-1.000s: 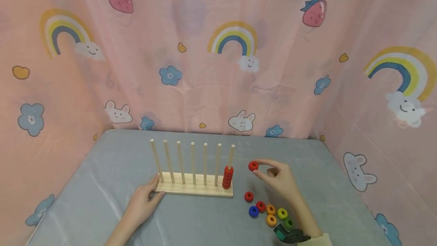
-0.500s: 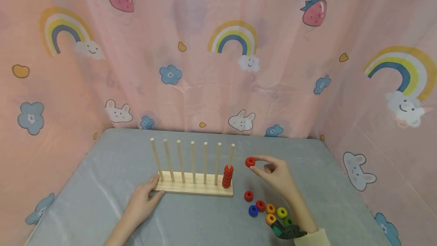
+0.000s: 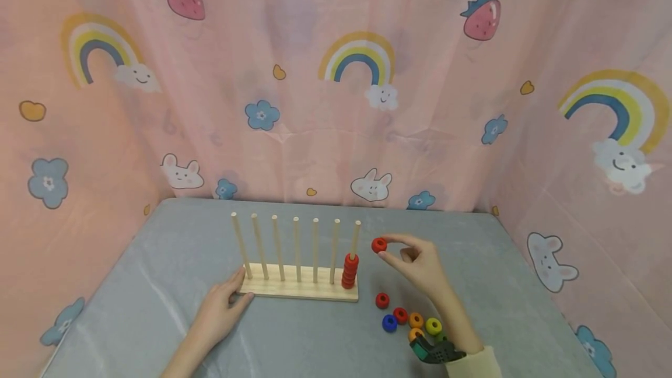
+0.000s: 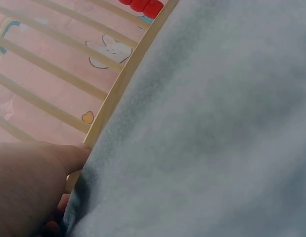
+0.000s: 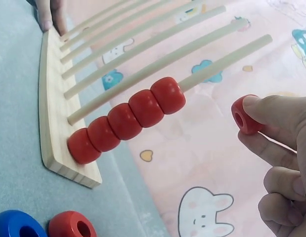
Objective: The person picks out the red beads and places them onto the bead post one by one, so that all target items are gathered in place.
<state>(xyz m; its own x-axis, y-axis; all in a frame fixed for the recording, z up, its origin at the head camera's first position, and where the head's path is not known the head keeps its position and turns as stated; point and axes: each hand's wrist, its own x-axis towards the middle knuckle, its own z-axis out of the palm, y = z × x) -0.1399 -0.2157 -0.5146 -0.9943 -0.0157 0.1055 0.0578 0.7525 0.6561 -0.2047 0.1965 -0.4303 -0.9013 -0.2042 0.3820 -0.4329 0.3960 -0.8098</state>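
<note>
A wooden peg rack (image 3: 294,291) with several upright pegs stands on the table. My left hand (image 3: 216,310) grips the left end of its base, the thumb at the front edge; the other fingers are partly hidden in the left wrist view. A stack of several red beads (image 3: 349,275) sits on the rightmost peg, whose top is bare. Between thumb and index finger, my right hand (image 3: 422,268) pinches another red bead (image 5: 250,124). That bead is in the air just right of the rightmost peg, apart from it, its hole showing.
Loose beads lie at the front right of the grey table (image 3: 294,343): a blue bead (image 3: 386,328), a yellow bead (image 3: 430,330), red and orange ones. A green bead is mostly hidden behind the dark wrist strap (image 3: 431,352). A pink patterned curtain (image 3: 294,162) surrounds the table.
My right hand has moved left and slightly away from me with the red bead, bringing it closer to the rightmost peg. The left hand and the rack have stayed put.
</note>
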